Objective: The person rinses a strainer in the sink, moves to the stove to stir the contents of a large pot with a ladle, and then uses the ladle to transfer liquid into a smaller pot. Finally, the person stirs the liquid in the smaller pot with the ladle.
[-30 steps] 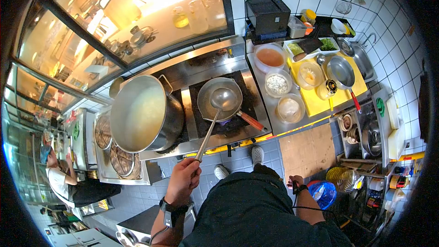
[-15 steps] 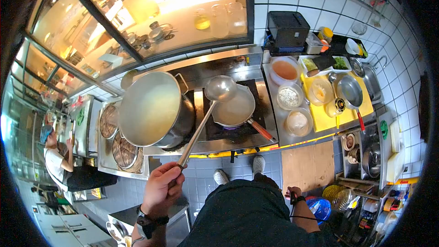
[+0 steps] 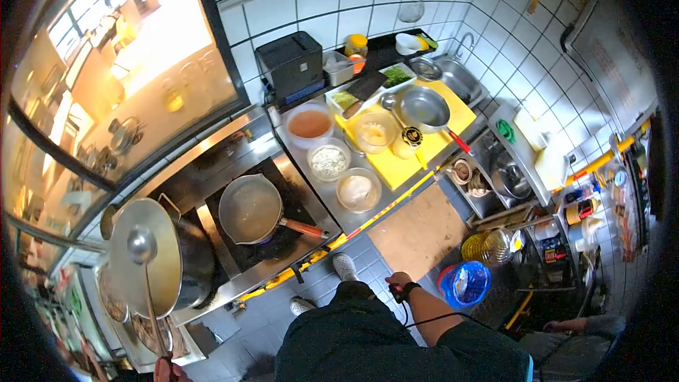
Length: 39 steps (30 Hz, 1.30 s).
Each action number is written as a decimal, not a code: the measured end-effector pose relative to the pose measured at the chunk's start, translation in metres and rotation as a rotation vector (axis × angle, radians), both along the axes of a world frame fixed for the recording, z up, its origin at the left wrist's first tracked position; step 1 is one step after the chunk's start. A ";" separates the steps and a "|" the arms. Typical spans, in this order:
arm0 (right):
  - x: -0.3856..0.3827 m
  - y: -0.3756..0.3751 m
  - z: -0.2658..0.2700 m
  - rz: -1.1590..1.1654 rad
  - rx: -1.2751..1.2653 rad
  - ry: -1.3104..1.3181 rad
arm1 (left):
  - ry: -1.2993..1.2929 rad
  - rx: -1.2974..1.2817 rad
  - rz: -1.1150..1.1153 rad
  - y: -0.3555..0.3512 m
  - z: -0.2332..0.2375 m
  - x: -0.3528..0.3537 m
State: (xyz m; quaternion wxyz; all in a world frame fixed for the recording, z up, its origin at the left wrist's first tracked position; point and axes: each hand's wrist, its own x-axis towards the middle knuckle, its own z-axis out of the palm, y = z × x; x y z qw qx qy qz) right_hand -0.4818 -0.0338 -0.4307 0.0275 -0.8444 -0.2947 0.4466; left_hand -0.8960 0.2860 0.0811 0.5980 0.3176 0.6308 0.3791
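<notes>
My left hand (image 3: 170, 370), partly cut off by the bottom edge, is closed round the long handle of a ladle (image 3: 141, 246). The ladle's round metal bowl is over or in the mouth of a large stockpot (image 3: 120, 279) of pale, cloudy liquid. A small saucepan (image 3: 249, 206) with a wooden handle sits on the burner to the right of the stockpot, with liquid in it. My right hand (image 3: 402, 283) hangs low beside my body, fingers curled. A dark device with a cord is at its wrist; what the fingers hold, if anything, is hidden.
Bowls of reddish liquid (image 3: 310, 124), white pieces (image 3: 329, 161) and pale food (image 3: 358, 189) stand on the right counter. A yellow board (image 3: 392, 173) carries a red-handled pan (image 3: 424, 110). A blue-lined bin (image 3: 465, 284) and another person's arm (image 3: 566, 326) are at the lower right.
The ladle has moved from over the saucepan leftward to the stockpot. My left hand has dropped toward the lower left. The view has turned to the right.
</notes>
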 end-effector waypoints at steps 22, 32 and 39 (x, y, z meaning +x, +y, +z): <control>0.023 -0.013 0.002 -1.034 -0.062 0.620 | 1.302 0.661 -0.054 -0.008 -0.123 -0.051; 0.041 -0.013 -0.030 -0.986 0.172 0.653 | 1.006 0.575 0.034 -0.002 -0.114 -0.033; 0.021 -0.012 0.011 -1.073 0.160 0.560 | 1.039 0.539 0.036 0.002 -0.121 -0.041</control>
